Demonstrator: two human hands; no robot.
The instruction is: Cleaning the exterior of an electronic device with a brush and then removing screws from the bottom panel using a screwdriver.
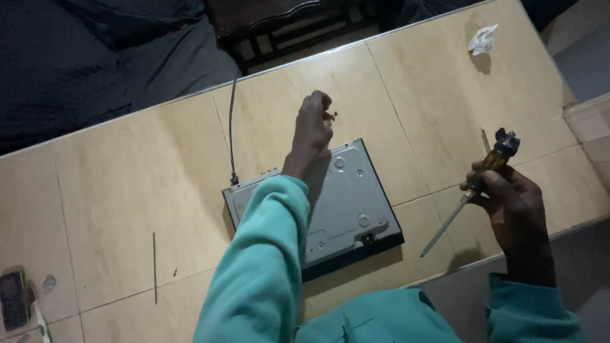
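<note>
A flat grey metal device case [346,203] lies underside up on the wooden table [127,184], with a thin cable [231,127] running from its back edge. My left hand [312,127] reaches past the case's far edge, fingers pinched on a small dark screw [330,116]. My right hand [508,197] hovers to the right of the case and grips a screwdriver [473,187] with a yellow-and-black handle, its shaft pointing down toward the table's near edge.
A crumpled white paper [483,39] lies at the far right of the table. A thin rod [154,267] lies at the near left, and a dark phone [13,298] sits at the left corner. A dark chair [286,25] stands beyond the table.
</note>
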